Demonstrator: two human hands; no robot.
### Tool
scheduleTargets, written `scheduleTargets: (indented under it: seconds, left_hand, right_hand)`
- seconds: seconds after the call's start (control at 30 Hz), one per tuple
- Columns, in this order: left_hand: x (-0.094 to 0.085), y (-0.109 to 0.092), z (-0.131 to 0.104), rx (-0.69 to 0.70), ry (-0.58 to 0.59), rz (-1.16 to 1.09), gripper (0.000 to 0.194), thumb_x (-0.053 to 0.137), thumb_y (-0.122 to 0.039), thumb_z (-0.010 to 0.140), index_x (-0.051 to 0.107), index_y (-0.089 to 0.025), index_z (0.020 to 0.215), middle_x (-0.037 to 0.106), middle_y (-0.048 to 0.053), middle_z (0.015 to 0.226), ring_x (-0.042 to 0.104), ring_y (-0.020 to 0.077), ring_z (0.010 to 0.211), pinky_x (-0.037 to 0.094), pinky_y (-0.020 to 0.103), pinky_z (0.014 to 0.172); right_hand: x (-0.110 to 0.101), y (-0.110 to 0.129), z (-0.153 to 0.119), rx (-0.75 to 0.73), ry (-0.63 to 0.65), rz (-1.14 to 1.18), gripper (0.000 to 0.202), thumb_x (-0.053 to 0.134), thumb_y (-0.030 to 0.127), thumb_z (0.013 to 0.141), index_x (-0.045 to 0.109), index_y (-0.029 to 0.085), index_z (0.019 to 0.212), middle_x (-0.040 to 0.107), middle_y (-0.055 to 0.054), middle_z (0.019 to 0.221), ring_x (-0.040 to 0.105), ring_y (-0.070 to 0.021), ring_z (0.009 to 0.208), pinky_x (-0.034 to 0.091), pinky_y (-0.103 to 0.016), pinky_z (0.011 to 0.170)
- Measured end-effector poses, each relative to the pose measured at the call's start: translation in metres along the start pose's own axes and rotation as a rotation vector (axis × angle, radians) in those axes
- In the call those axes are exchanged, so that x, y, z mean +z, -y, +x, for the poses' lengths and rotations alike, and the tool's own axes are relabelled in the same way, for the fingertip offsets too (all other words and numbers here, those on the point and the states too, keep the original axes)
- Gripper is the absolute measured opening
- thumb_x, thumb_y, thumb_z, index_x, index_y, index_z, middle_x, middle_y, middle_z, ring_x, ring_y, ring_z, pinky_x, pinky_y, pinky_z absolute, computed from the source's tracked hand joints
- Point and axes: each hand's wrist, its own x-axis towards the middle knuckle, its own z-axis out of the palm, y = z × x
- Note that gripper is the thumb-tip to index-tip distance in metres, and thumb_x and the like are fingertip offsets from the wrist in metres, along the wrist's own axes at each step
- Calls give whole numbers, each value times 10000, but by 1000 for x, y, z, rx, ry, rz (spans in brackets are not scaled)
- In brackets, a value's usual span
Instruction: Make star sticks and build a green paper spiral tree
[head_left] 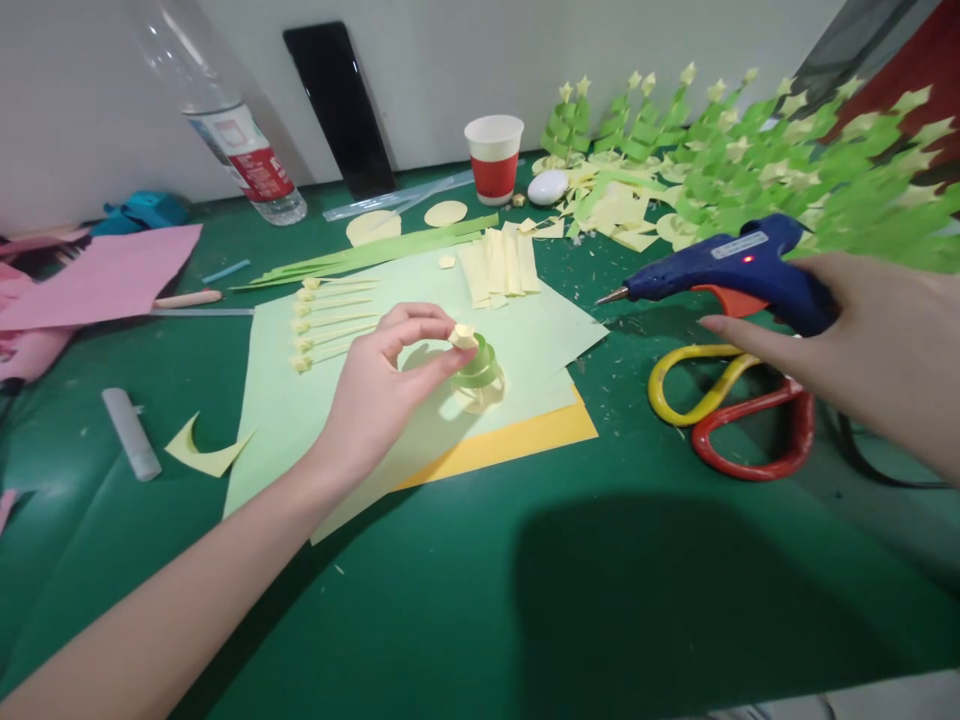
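Note:
My left hand (397,360) pinches a small pale-yellow paper star (464,337) between thumb and index finger. The star is at the top of a curled green paper spiral (486,362), which stands on a round pale-yellow paper base (480,395). Over on the right, my right hand (862,330) is around the handle of a blue hot glue gun (727,262) with an orange trigger. Its metal tip points left, and a small red light glows on its side. The thumb is stretched out below the gun; the other fingers are mostly hidden behind the handle.
Scissors (731,410) lie beneath the glue gun. Light green sheets (285,430) carry a row of stars on thin strips (334,320) and folded yellow strips (500,265). Behind are a paper cup (494,160), bottle (251,160), phone (341,110) and several finished paper plants (750,150).

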Motion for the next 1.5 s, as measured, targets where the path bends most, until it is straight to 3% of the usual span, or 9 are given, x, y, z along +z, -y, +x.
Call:
scheduleTargets:
  seconds: [0.17, 0.53, 0.67, 0.87, 1.03, 1.13, 1.23, 1.33, 1.5]
  left_hand:
    - [0, 0, 0, -7, -1, -4, 32, 647, -229, 704, 641, -203, 686, 565, 22, 965, 530, 198, 925, 377, 375, 881]
    - [3, -2, -2, -17, -4, 33, 52, 636, -240, 711, 630, -207, 671, 558, 18, 976, 525, 199, 927, 376, 365, 861]
    - [4, -3, -3, -14, -8, 48, 67, 631, -245, 716, 623, -208, 661, 556, 15, 989, 525, 194, 934, 373, 356, 878]
    - [4, -3, -3, -15, -7, 73, 64, 620, -250, 728, 619, -214, 675, 555, 14, 994, 532, 193, 934, 378, 347, 893]
    - [4, -3, -3, 3, -10, 87, 62, 617, -258, 728, 615, -219, 680, 559, 16, 991, 539, 197, 933, 385, 344, 900]
    - [4, -5, -3, 13, -11, 108, 65, 610, -253, 730, 611, -213, 679, 564, 26, 990, 542, 207, 938, 391, 350, 894]
    - [4, -6, -3, 8, -2, 137, 82, 610, -266, 731, 612, -208, 672, 571, 32, 988, 545, 217, 936, 392, 359, 891]
    - [4, -8, -4, 2, 2, 144, 94, 604, -274, 735, 608, -205, 672, 575, 30, 988, 549, 213, 930, 398, 353, 882]
    - [4, -9, -4, 14, -2, 160, 92, 604, -265, 729, 606, -209, 657, 584, 13, 967, 548, 206, 923, 396, 340, 870]
  right_hand:
    - [2, 2, 0, 42, 37, -33, 452, 669, 452, 691, 307, 226, 541, 371, 44, 453, 268, -79, 386, 241, -255, 421]
    - [21, -3, 8, 131, 88, -26, 423, 571, 497, 764, 280, 220, 633, 327, 32, 551, 219, -101, 456, 223, -257, 457]
    - [33, -10, 13, 87, 70, -102, 366, 499, 524, 800, 389, 181, 732, 357, 15, 593, 194, -105, 474, 221, -264, 462]
    - [40, -11, 14, 51, 110, -149, 441, 449, 528, 822, 501, 90, 850, 530, -109, 745, 401, -153, 539, 263, -280, 460]
    - [43, -8, 10, 38, 112, -200, 531, 366, 567, 838, 531, 64, 879, 571, -161, 798, 518, -218, 624, 307, -299, 468]
    - [39, -6, 7, 25, 103, -233, 584, 383, 573, 828, 546, 21, 925, 566, -214, 887, 555, -293, 790, 359, -327, 528]
    - [32, -2, 3, -12, -4, -254, 605, 459, 529, 811, 518, -25, 1048, 514, -265, 1023, 513, -353, 954, 413, -375, 650]
    - [27, 2, -2, -118, -205, -122, 517, 496, 455, 811, 518, 23, 1096, 501, -232, 1042, 508, -328, 972, 433, -401, 734]
    - [25, 16, -12, -486, -380, 300, 256, 443, 380, 840, 588, 172, 869, 534, -110, 843, 541, -234, 816, 448, -356, 663]
